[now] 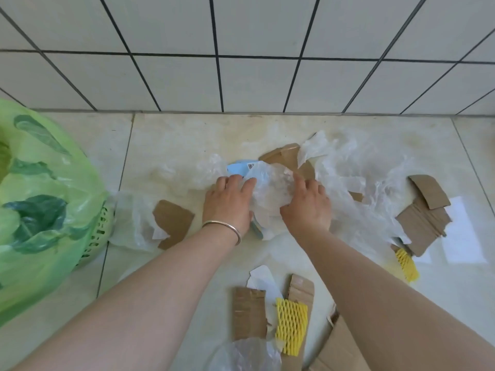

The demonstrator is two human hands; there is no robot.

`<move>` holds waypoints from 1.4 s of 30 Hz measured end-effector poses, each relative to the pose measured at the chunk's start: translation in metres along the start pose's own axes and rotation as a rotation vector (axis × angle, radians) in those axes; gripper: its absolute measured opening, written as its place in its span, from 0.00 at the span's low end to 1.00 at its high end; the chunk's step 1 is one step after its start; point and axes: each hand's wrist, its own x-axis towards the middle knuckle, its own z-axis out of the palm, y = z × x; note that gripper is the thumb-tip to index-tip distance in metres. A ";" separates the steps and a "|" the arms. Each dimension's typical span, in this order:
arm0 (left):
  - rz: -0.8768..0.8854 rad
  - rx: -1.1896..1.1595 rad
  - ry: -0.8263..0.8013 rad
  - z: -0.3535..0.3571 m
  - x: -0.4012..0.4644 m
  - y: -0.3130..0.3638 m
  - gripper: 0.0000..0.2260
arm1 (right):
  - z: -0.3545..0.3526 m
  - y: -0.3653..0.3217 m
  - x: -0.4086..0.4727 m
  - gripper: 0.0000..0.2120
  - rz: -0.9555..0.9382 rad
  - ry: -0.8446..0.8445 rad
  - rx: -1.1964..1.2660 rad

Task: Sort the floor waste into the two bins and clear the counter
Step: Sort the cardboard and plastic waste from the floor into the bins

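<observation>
Head view: much waste is left on the floor [171, 135], so sorting looks early. At frame centre, the left hand [227, 202] and right hand [305, 207] curl around a crumpled clear plastic bundle [270, 191], long axis roughly top-to-bottom. A green-lined bin [40, 210] sits at left; cardboard scraps [420, 223] lie right.

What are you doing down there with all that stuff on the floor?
A person is picking up rubbish from the tiled floor. Both hands, the left hand and the right hand, hold a crumpled clear plastic bag in the middle of the mess. Cardboard scraps, more plastic and pieces of yellow foam netting lie scattered around. A green bin with a leaf-patterned liner stands at the left.
</observation>
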 end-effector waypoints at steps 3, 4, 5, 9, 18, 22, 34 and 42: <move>-0.021 0.036 0.046 -0.006 0.003 -0.008 0.21 | 0.000 0.001 0.003 0.14 0.048 0.065 0.157; -0.033 0.029 0.058 -0.009 0.004 -0.011 0.20 | -0.002 0.000 0.003 0.11 0.062 0.106 0.251; -0.060 -0.008 0.080 -0.012 0.005 -0.014 0.19 | -0.005 -0.002 0.004 0.08 0.069 0.136 0.357; -0.036 -0.190 0.319 -0.015 0.002 -0.023 0.10 | -0.012 -0.015 0.008 0.05 0.054 0.105 0.673; 0.131 -0.215 0.159 0.012 -0.006 -0.018 0.21 | -0.014 -0.026 0.013 0.17 -0.021 -0.180 0.909; -0.133 -0.142 -0.006 0.009 0.007 -0.018 0.32 | -0.011 -0.015 0.013 0.17 -0.083 -0.084 0.347; -0.431 -0.148 0.157 0.021 0.022 -0.026 0.26 | 0.015 -0.026 0.018 0.26 -0.191 -0.128 0.133; -0.393 -0.049 0.153 0.022 0.022 -0.047 0.20 | 0.024 -0.036 0.022 0.23 -0.323 -0.081 -0.169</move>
